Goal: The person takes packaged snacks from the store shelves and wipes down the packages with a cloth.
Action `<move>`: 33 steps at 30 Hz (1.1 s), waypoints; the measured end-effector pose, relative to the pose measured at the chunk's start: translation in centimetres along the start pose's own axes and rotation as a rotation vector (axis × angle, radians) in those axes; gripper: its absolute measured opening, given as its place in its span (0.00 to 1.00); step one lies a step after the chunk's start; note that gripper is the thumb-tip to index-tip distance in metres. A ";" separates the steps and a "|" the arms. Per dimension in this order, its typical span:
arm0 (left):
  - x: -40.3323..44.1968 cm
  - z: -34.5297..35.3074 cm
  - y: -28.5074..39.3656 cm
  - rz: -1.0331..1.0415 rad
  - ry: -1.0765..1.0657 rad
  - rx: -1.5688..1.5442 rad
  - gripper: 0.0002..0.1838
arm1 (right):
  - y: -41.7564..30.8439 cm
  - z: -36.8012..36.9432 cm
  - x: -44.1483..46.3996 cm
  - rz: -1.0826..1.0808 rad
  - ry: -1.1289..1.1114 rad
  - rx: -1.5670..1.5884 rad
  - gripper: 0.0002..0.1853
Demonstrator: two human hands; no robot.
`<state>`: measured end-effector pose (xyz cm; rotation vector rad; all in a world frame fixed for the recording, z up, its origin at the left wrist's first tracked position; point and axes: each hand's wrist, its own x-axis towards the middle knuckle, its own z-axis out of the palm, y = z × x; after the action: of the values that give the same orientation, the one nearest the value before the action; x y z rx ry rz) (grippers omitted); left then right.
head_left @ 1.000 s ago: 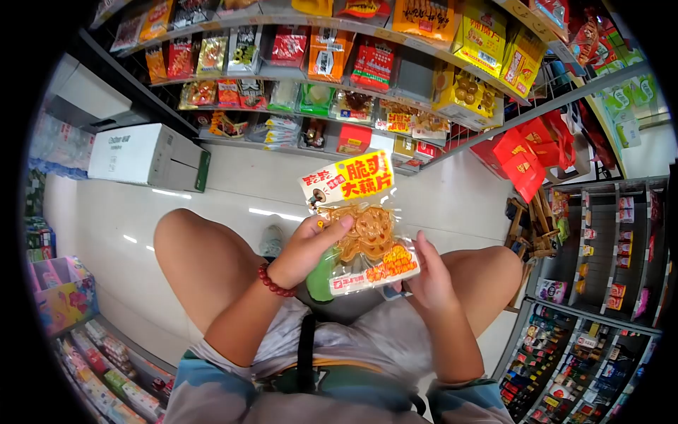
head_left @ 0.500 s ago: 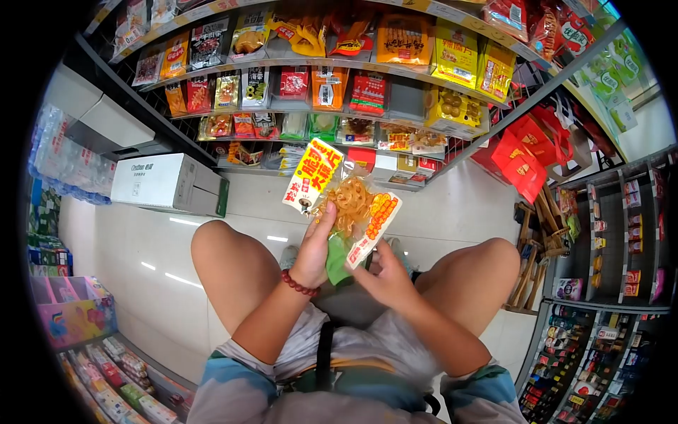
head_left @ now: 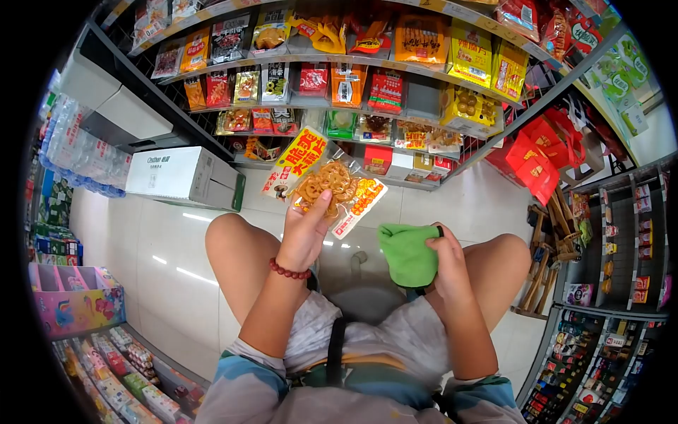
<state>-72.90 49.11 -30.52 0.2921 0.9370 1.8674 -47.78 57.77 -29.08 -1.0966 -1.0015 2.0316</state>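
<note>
My left hand (head_left: 307,233), with a red bead bracelet at the wrist, is closed on a clear snack packet (head_left: 330,185) of brown sliced lotus root pieces. The packet has yellow, red and white printed panels at its ends, and my thumb lies across its front. Off to the right, my right hand (head_left: 450,263) grips a green cloth (head_left: 409,254) by its right edge. The cloth hangs over the gap between my knees, apart from the packet. Fingers behind the packet and the cloth are partly hidden.
Ahead stands a shelf rack (head_left: 304,67) with rows of packaged snacks. A white carton (head_left: 166,175) sits on the tiled floor at left, near bottled water (head_left: 85,152). Red bags (head_left: 540,159) hang at right above wooden stools (head_left: 547,261). A colourful box (head_left: 81,300) is at far left.
My right hand has moved away to the right from the packet, carrying the green cloth with it. The packet, in my left hand, has shifted slightly left and turned more face-on to view.
</note>
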 end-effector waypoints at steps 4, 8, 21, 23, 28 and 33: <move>0.1 0.1 0.1 -0.049 0.016 0.025 0.20 | -0.4 0.7 -0.2 -0.018 0.014 0.110 0.13; 0.2 0.4 -0.1 -0.045 0.014 0.062 0.19 | -0.6 0.3 -1.0 0.061 0.006 0.230 0.15; 0.9 -0.3 -2.4 -0.177 -0.052 0.276 0.21 | 1.0 3.0 0.0 0.215 -0.389 -0.309 0.18; 0.7 0.0 -2.2 -0.233 -0.068 0.297 0.23 | 1.7 3.6 0.1 0.336 -0.185 -0.234 0.17; 1.4 -0.4 -2.7 -0.412 -0.071 0.346 0.25 | 2.2 3.4 0.7 0.169 -0.057 -0.112 0.16; 1.8 -0.5 -3.5 -0.400 -0.125 0.415 0.30 | 2.2 3.0 1.1 -0.050 -0.018 -0.244 0.17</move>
<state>-71.77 51.18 -33.70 0.4306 1.1948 1.2703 -51.30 56.51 -30.29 -1.1650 -1.2999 1.9192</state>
